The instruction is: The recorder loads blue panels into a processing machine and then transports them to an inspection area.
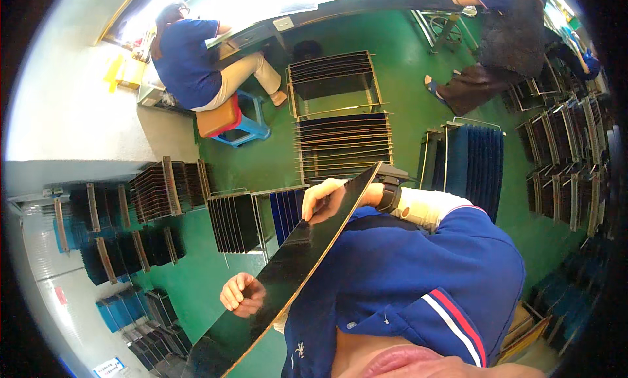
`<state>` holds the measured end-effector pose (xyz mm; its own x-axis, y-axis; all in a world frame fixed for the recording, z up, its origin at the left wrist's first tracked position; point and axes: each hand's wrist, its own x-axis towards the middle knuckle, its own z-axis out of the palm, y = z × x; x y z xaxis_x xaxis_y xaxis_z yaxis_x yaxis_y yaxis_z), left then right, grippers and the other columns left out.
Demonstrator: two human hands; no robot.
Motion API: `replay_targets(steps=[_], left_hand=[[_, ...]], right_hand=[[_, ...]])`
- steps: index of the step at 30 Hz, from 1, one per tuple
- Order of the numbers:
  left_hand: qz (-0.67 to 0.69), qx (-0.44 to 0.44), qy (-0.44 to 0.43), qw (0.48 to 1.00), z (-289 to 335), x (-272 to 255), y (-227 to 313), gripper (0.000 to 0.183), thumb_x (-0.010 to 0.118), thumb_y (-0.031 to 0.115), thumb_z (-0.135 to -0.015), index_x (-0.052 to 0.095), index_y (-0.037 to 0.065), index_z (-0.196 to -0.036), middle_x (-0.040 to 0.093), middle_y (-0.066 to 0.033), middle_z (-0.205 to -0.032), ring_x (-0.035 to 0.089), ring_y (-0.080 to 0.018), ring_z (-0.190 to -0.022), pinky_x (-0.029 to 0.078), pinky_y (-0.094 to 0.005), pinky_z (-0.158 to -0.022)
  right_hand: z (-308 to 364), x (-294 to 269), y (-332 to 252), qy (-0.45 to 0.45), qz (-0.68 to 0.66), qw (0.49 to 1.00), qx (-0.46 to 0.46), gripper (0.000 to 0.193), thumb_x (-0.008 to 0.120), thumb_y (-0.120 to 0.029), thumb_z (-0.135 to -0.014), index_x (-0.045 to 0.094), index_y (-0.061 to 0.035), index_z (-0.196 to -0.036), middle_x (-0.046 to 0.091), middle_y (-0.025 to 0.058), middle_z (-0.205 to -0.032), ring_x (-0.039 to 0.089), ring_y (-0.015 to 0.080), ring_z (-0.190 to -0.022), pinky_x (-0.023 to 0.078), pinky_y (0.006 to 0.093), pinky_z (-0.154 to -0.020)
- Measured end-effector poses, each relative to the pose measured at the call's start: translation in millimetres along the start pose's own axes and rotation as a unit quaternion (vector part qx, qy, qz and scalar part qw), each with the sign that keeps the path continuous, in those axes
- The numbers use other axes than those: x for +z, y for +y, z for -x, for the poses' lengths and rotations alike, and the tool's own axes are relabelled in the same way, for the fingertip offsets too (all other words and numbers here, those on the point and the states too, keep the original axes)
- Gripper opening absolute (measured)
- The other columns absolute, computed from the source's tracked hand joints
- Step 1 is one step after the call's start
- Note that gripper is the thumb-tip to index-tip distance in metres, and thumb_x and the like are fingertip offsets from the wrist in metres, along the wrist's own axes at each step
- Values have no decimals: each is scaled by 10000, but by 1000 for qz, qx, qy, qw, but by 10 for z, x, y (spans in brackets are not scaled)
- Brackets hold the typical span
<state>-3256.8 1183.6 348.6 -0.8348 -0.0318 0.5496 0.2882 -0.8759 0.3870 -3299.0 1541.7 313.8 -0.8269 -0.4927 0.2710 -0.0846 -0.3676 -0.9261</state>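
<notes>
A long, dark, glossy panel (304, 254) with a thin light-brown edge stands tilted in front of my chest, running from upper right to lower left. My right hand (324, 200) is closed on its far edge near the upper end, the fingers bent against the shiny face. Around that wrist sits a black strap with a dark device (391, 187). Lower down, my left hand (242, 295) grips the same far edge, its fingers curled over it. The panel hides most of my left forearm.
Wire racks of upright dark panels (234, 222) stand just beyond my hands. More racks (343, 142) are ahead, at right (481, 172) and along the left wall. One person (190, 64) sits on a stool (239, 123) by a bench; another (504, 51) stands far right.
</notes>
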Motion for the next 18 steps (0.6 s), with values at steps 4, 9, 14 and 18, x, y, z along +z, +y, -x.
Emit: replay_targets(steps=[4, 9, 14, 18], left_hand=[[14, 24, -21, 999, 140, -6, 65, 101, 643, 118, -781, 580, 177, -832, 610, 71, -795, 580, -71, -726, 453, -263, -792], [-6, 45, -7, 999, 217, 193, 2, 103, 641, 126, -765, 566, 168, -821, 597, 72, -802, 572, -72, -733, 444, -258, -794], [-37, -22, 27, 999, 411, 191, 120, 142, 628, 94, -712, 528, 162, -787, 563, 73, -786, 551, -62, -743, 424, -232, -783], [-38, 24, 37, 998, 423, 202, 49, 211, 630, 15, -669, 513, 158, -771, 553, 72, -789, 539, -57, -743, 415, -218, -778]], right_hand=[[-108, -42, -19, -52, -28, 998, 17, 184, 744, -100, -823, 692, -49, -992, 680, 42, -927, 629, 123, -889, 514, 287, -785], [-204, -137, 3, -80, -37, 995, 37, 142, 736, -43, -822, 691, -75, -953, 663, 34, -934, 622, 139, -856, 499, 278, -732], [-266, -197, 70, -113, -50, 990, 65, 127, 734, -68, -831, 700, -74, -953, 664, 36, -930, 616, 136, -860, 492, 283, -744], [-226, -300, 63, -108, -58, 990, 70, 124, 735, -76, -832, 701, -74, -952, 668, 37, -943, 618, 134, -862, 491, 282, -745]])
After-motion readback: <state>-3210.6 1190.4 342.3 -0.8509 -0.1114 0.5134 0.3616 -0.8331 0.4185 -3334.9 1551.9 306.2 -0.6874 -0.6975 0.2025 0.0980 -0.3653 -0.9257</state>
